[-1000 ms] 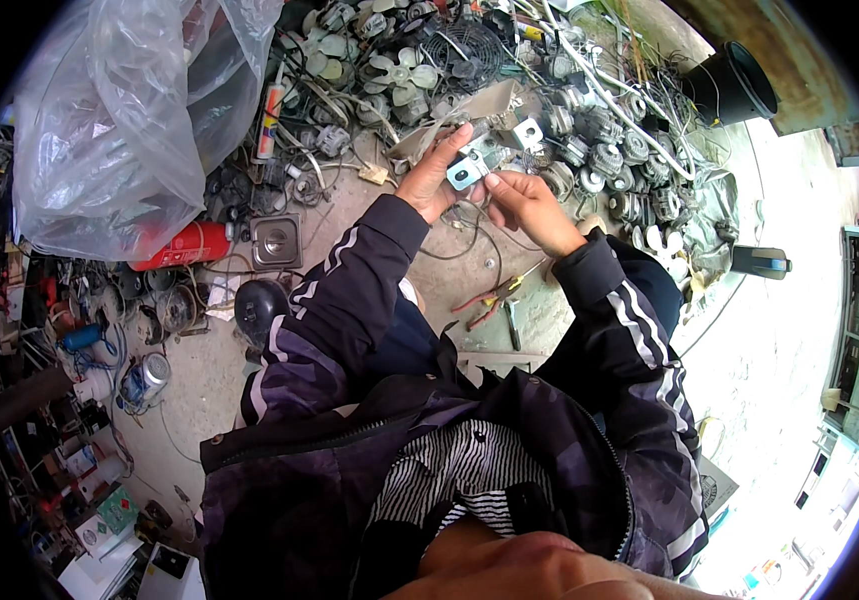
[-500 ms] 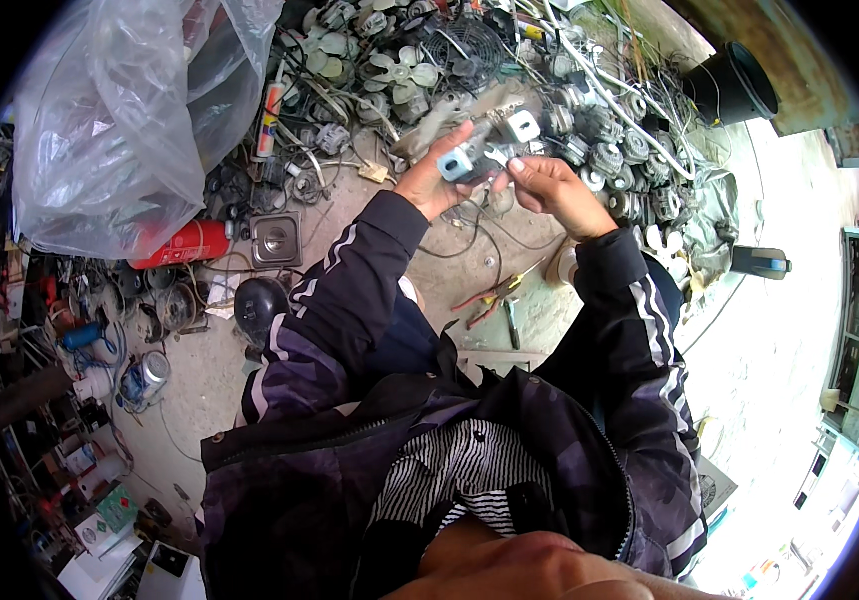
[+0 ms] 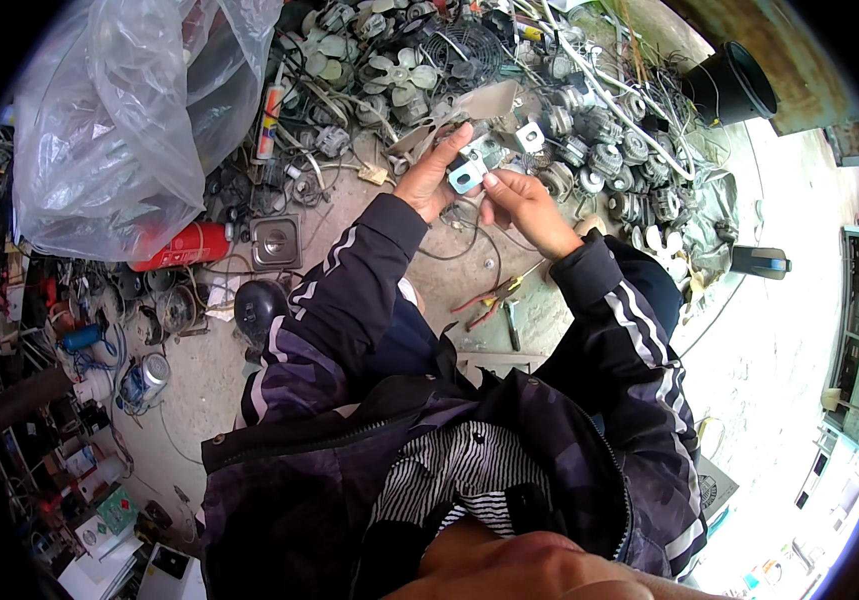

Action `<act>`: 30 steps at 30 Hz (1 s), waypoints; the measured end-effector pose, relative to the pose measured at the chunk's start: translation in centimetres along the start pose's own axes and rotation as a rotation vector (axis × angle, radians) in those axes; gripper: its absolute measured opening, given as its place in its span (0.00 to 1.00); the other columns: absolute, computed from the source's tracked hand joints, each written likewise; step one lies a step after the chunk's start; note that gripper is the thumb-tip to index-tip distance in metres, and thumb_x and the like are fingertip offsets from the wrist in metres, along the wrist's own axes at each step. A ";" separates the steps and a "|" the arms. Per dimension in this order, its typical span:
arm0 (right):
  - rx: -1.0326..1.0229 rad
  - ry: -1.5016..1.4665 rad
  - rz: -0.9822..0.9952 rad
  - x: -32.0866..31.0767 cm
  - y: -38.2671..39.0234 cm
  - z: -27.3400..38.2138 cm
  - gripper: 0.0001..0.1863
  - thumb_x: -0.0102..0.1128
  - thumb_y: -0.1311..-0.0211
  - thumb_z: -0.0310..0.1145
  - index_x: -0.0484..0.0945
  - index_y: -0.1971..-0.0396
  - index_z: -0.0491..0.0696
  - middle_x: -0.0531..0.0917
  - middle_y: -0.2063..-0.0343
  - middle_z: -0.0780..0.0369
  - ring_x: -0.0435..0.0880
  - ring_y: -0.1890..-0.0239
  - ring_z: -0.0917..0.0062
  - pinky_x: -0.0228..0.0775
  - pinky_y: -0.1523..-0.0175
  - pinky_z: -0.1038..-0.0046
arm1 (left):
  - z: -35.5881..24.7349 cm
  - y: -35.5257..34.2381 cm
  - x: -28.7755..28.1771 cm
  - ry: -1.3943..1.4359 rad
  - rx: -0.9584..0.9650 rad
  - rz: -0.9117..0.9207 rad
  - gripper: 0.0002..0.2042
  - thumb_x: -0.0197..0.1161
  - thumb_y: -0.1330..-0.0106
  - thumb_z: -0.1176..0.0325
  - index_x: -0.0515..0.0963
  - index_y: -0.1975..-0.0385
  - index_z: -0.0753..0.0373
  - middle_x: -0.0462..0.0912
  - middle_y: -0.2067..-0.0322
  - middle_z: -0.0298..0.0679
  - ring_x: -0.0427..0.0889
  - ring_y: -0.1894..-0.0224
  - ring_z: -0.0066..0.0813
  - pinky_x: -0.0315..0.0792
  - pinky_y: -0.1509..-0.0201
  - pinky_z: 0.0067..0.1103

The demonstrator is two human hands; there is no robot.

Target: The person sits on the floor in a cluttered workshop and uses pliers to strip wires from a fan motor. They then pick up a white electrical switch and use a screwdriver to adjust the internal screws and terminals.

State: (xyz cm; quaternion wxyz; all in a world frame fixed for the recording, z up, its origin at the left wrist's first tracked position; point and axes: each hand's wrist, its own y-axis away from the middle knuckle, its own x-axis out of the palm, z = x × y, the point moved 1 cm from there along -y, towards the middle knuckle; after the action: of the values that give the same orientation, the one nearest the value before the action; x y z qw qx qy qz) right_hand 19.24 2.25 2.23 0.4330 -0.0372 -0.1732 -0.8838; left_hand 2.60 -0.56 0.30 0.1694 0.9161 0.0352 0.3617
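Note:
A small fan motor (image 3: pixel 489 152) with pale metal brackets is raised in front of me. My left hand (image 3: pixel 429 183) is wrapped round its left side, thumb up. The motor's near bracket (image 3: pixel 464 177) has an oval slot, and a second bracket (image 3: pixel 529 138) sticks out on the far right side. Grey-beige fan blades (image 3: pixel 489 101) show beyond the motor. My right hand (image 3: pixel 527 208) is closed in a pinch at the right edge of the near bracket; what lies between its fingertips is too small to make out.
Red-handled pliers (image 3: pixel 489 300) and another hand tool (image 3: pixel 513 325) lie on the floor below my hands. Beyond them spreads a heap of motors (image 3: pixel 604 160) and wires. A plastic bag (image 3: pixel 119 130), red cylinder (image 3: pixel 184 246) and metal pan (image 3: pixel 275 242) are at left, a black bucket (image 3: pixel 729 85) far right.
The fan blades, blurred earlier, now look still. The motor has turned slightly in my left hand. My right hand has moved left and down to the near bracket; the pale forked piece at its fingertips no longer shows clearly.

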 end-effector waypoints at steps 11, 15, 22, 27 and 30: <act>0.080 0.499 0.034 -3.0 0.9 3.4 0.16 0.55 0.34 0.42 0.82 0.67 0.43 0.70 0.86 0.72 0.64 0.83 0.85 0.57 0.75 0.80 | 0.8 -0.5 -1.4 -0.251 -0.038 -0.050 0.32 0.67 0.41 0.51 0.62 0.44 0.61 0.77 0.56 0.36 0.80 0.56 0.27 0.79 0.59 0.27; 0.073 0.155 0.085 -3.0 0.8 3.0 0.17 0.50 0.31 0.43 0.81 0.67 0.46 0.66 0.86 0.74 0.59 0.82 0.88 0.51 0.74 0.83 | 0.2 -0.6 -0.6 -0.013 -0.102 0.087 0.21 0.63 0.38 0.51 0.72 0.53 0.58 0.81 0.66 0.34 0.83 0.68 0.25 0.75 0.71 0.17; 0.050 -0.002 0.067 -0.4 0.2 1.4 0.18 0.41 0.27 0.45 0.77 0.62 0.48 0.70 0.82 0.73 0.61 0.79 0.90 0.51 0.71 0.86 | -0.1 -0.5 -0.5 0.153 -0.104 0.111 0.20 0.60 0.37 0.47 0.75 0.60 0.58 0.81 0.73 0.34 0.77 0.81 0.20 0.66 0.82 0.12; -0.035 -0.109 -0.005 0.8 -0.6 -1.2 0.17 0.40 0.26 0.43 0.76 0.64 0.48 0.76 0.81 0.69 0.69 0.78 0.88 0.60 0.71 0.85 | 0.9 -0.7 -1.2 0.122 -0.094 0.120 0.24 0.57 0.36 0.44 0.76 0.59 0.63 0.81 0.75 0.34 0.77 0.81 0.22 0.72 0.77 0.17; 0.020 -0.060 -0.029 0.5 -0.2 -0.5 0.18 0.43 0.27 0.44 0.77 0.64 0.46 0.71 0.83 0.71 0.63 0.80 0.90 0.53 0.73 0.85 | 0.4 -0.4 -0.5 0.075 -0.062 0.073 0.22 0.60 0.37 0.46 0.76 0.60 0.62 0.81 0.75 0.33 0.78 0.80 0.20 0.75 0.75 0.17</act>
State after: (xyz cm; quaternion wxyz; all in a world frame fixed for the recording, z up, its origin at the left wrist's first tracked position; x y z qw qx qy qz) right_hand 18.84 1.84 1.83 0.4151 -0.0572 -0.1953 -0.8867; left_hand 2.51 -0.41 -0.45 0.1831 0.8970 -0.0029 0.4024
